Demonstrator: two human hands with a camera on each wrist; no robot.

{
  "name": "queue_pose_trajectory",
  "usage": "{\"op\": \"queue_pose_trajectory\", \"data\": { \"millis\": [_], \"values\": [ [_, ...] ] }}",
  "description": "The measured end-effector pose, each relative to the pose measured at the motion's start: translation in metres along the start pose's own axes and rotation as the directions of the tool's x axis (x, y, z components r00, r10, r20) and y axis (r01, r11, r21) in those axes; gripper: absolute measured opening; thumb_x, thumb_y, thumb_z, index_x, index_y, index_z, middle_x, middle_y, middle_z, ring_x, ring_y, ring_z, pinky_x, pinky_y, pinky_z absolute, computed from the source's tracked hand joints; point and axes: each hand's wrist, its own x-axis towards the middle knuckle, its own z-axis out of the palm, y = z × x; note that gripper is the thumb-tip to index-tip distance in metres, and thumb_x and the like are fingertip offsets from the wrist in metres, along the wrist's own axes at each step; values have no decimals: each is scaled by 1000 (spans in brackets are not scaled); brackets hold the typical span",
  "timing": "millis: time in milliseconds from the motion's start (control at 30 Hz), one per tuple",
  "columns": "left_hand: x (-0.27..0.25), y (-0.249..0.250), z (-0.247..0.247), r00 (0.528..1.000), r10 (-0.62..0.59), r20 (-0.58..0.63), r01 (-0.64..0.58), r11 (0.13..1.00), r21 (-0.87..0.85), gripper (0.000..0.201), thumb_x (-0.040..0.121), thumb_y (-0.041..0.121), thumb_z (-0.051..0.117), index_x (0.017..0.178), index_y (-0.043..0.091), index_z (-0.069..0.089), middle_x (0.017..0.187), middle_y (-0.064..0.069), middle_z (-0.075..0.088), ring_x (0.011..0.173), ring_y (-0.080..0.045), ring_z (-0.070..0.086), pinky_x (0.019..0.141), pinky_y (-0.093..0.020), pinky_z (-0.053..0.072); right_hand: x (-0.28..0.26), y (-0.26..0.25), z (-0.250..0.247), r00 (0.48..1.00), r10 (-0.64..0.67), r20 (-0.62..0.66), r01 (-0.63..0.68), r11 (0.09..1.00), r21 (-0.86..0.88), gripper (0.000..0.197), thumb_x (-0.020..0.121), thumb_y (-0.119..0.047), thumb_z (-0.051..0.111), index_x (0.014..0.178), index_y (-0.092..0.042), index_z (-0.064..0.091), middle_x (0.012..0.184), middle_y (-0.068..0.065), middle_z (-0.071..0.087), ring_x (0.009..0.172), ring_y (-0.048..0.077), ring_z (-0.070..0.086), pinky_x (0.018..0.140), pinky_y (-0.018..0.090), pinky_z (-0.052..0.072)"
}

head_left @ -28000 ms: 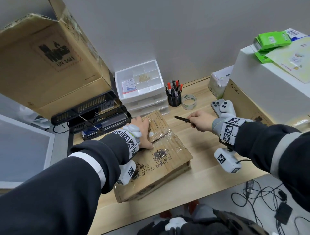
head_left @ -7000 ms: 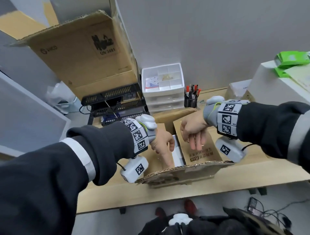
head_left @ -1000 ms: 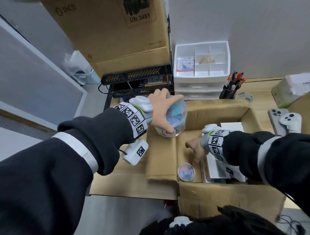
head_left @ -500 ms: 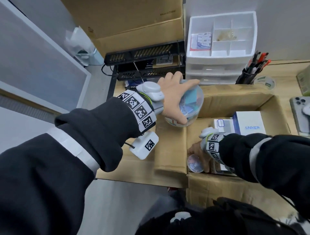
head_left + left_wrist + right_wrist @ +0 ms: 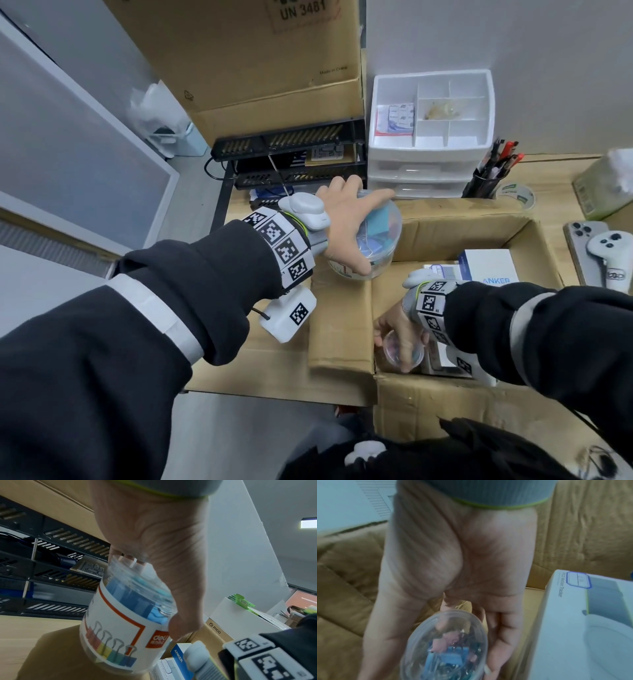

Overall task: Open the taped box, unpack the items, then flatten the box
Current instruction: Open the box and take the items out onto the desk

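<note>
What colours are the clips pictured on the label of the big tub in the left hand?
Red, yellow, green and blue, on the tub's white label; the left wrist view shows it best.

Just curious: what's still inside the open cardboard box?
Inside the cardboard box: an Anker box, a PICO box, and a small clear tub the right hand grips. That arm hides anything else.

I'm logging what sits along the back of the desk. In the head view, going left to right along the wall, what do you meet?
Black mesh rack → white drawer organizer → pen cup → tape roll → tissue box.
</note>
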Motion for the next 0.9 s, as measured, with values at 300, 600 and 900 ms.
{"op": "queue_pose_trajectory", "data": {
  "millis": [300, 600, 900],
  "values": [
    [0, 0, -6, 999, 25, 23, -25, 999, 23, 128, 40, 73, 72, 152, 39, 19, 110, 2, 26, 101, -21, 34, 80, -36, 40, -10, -12, 2, 997, 72, -7, -72, 994, 81, 35, 82, -5, 71, 100, -16, 43, 80, -2, 52, 61, 11, 44, 41, 16, 43],
    [4, -27, -29, 998, -36, 60, 38, 999, -25, 123, 54, 64, 84, 153, 29, 22, 121, -5, 39, 115, -26, 43, 83, -33, 36, -59, -8, -53, 963, 231, -140, -221, 972, 83, 47, 78, -19, 69, 121, -1, 57, 97, 10, 58, 69, 22, 55, 35, 16, 40],
    [-20, -94, -23, 940, -339, -24, 340, 937, 75, 101, 42, 61, 80, 124, 16, 42, 115, -7, 44, 103, -27, 45, 82, -40, 45, -120, -34, -148, 937, 232, -260, -170, 956, 240, 24, 89, -26, 57, 109, -14, 58, 86, 9, 68, 70, 26, 68, 60, 26, 48]
  ]
}}
